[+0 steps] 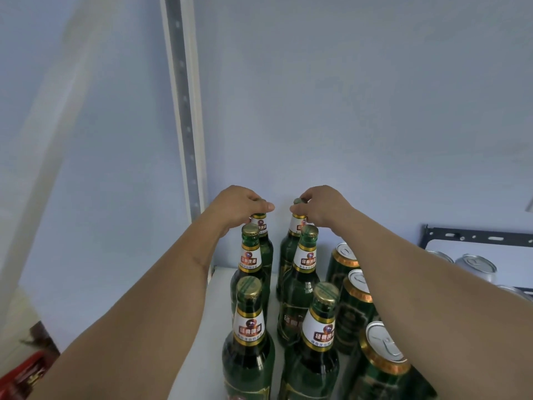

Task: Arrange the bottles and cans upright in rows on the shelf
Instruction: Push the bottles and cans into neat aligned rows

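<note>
Green glass beer bottles with gold caps stand upright in two rows on the white shelf. My left hand grips the top of the rear left bottle, hiding its cap. My right hand pinches the neck and cap of the rear right bottle. In front of them stand a middle pair of bottles and a near pair. To the right, three green and gold cans stand upright in a row.
The white back wall rises behind the shelf, and a slotted metal upright runs down at the left. Silver cans stand on a neighbouring shelf with a black bracket at the right. Red packaging lies low at the left.
</note>
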